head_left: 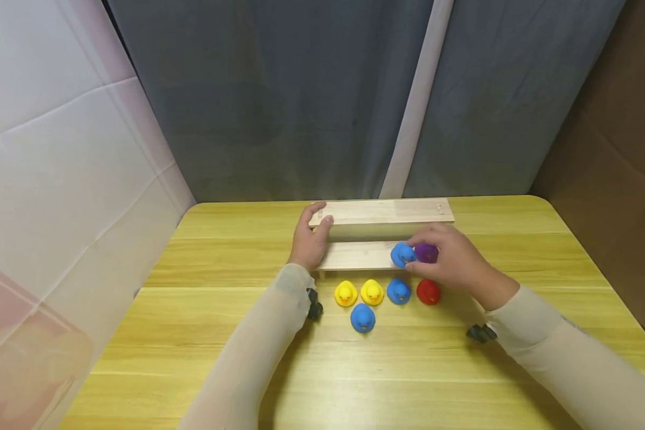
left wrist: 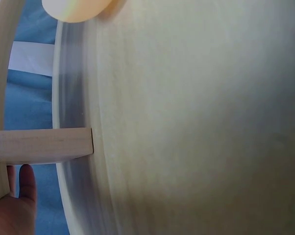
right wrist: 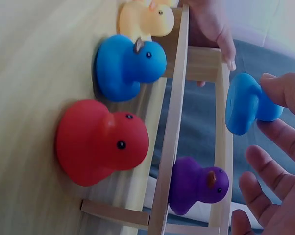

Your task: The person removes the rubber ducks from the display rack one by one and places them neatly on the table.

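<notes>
My left hand [head_left: 308, 243] grips the left end of a two-step wooden shelf [head_left: 381, 213], its thumb lying on the upper board. Between thumb and fingertips, my right hand [head_left: 451, 255] pinches a blue rubber duck [right wrist: 245, 103] over the right part of the lower board [head_left: 355, 255]. Beside that duck, a purple duck [right wrist: 194, 186] sits on the lower board. In front of the shelf stand two yellow ducks [head_left: 346, 294], a blue duck [head_left: 399, 291] and a red duck [head_left: 429, 292] in a row. Another blue duck [head_left: 362, 318] stands nearer to me.
The shelf stands on a wood-grain table [head_left: 193, 334] near its back edge. Behind the table hangs a grey-blue curtain [head_left: 279, 107] with a pale strip. A white sheet [head_left: 59, 149] borders the left side, and a brown panel [head_left: 618, 161] the right.
</notes>
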### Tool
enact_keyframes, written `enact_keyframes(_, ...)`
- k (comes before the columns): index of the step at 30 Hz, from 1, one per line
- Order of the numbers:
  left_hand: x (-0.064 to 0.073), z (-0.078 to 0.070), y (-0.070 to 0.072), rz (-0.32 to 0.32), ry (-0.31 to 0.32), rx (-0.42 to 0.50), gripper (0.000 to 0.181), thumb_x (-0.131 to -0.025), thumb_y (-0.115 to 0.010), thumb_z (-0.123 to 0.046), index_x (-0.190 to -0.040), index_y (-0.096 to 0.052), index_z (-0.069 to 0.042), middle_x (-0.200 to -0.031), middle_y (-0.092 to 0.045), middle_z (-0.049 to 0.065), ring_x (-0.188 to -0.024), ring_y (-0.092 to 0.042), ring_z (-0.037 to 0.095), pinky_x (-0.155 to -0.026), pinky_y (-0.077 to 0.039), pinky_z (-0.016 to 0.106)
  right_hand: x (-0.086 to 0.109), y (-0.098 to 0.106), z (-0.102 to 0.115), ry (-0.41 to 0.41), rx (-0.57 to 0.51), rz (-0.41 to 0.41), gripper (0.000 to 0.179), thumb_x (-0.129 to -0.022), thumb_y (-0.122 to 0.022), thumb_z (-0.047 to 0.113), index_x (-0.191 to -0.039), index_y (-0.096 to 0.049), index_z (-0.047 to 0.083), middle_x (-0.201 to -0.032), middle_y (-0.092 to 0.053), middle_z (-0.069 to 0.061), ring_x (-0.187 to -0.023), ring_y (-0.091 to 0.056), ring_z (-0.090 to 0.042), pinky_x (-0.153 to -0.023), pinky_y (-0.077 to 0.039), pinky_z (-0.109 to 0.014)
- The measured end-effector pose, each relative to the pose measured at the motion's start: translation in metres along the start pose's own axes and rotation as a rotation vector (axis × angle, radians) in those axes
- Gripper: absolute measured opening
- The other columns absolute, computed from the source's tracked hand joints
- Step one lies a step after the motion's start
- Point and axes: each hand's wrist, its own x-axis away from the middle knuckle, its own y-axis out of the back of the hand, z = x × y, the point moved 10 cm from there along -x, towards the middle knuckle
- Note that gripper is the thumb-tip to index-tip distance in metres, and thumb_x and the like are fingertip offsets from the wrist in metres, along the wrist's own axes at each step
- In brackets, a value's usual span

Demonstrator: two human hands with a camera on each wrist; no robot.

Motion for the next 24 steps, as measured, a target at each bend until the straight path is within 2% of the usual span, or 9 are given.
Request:
enact_keyframes(5,0.0,-0.001,0.0,0.002,0.005,0.015,0.046,-0.107,-0.059,-0.035,-0.151,-0.053,-0.025,-0.161,-0.046,0.001,-0.145,-0.045,0.026,-0.121,-0.036,0.053,0.007,-0.003,0.008,0.035,-0.038,-0.002,0.032,-0.079,-0.093,0.015,-0.108,-0.08,0.01,-0.102,-0.064,-0.011,-0.094,-0.062,-0.03,-0.084,-0.061,-0.046)
enact_keyframes(9,0.001,-0.002,0.0,0.001,0.006,0.018,0.046,-0.107,-0.059,-0.034,-0.151,-0.053,-0.024,-0.161,-0.046,0.001,-0.145,-0.044,0.026,-0.121,-0.035,0.052,0.014,-0.007,0.016,0.078,-0.046,0.007,0.029,-0.08,-0.093,0.016,-0.105,-0.081,0.012,-0.102,-0.065,-0.008,-0.093,-0.062,-0.029,-0.083,-0.061,-0.043)
enact_keyframes(13,0.001,-0.002,0.0,-0.001,0.005,0.011,0.045,-0.107,-0.059,-0.035,-0.15,-0.054,-0.026,-0.161,-0.047,0.001,-0.146,-0.044,0.025,-0.122,-0.035,0.052,0.019,-0.011,0.024,0.138,-0.037,0.007,0.027,-0.078,-0.093,0.015,-0.103,-0.082,0.014,-0.1,-0.068,-0.004,-0.093,-0.061,-0.025,-0.083,-0.056,-0.045)
enact_keyframes(15,0.001,-0.001,0.0,-0.001,0.006,0.006,0.044,-0.107,-0.059,-0.035,-0.15,-0.054,-0.028,-0.162,-0.046,0.0,-0.146,-0.044,0.025,-0.122,-0.035,0.052,0.022,-0.014,0.027,0.157,-0.027,0.011,0.027,-0.078,-0.094,0.016,-0.103,-0.083,0.016,-0.096,-0.067,0.0,-0.09,-0.058,-0.021,-0.08,-0.053,-0.042)
enact_keyframes(19,0.0,0.0,0.0,-0.003,0.003,0.007,0.043,-0.107,-0.059,-0.035,-0.149,-0.054,-0.028,-0.161,-0.046,0.001,-0.146,-0.044,0.026,-0.122,-0.035,0.053,0.027,-0.023,0.029,0.149,-0.01,0.041,0.029,-0.077,-0.094,0.018,-0.104,-0.083,0.016,-0.095,-0.065,0.002,-0.088,-0.056,-0.02,-0.075,-0.05,-0.033)
enact_keyframes(24,-0.001,0.0,0.0,-0.003,-0.002,0.01,0.045,-0.107,-0.059,-0.034,-0.151,-0.053,-0.025,-0.161,-0.047,0.002,-0.146,-0.044,0.026,-0.122,-0.035,0.052,0.032,-0.034,0.028,0.127,0.01,0.084,0.029,-0.078,-0.094,0.02,-0.105,-0.083,0.016,-0.095,-0.065,-0.001,-0.089,-0.058,-0.021,-0.075,-0.051,-0.032)
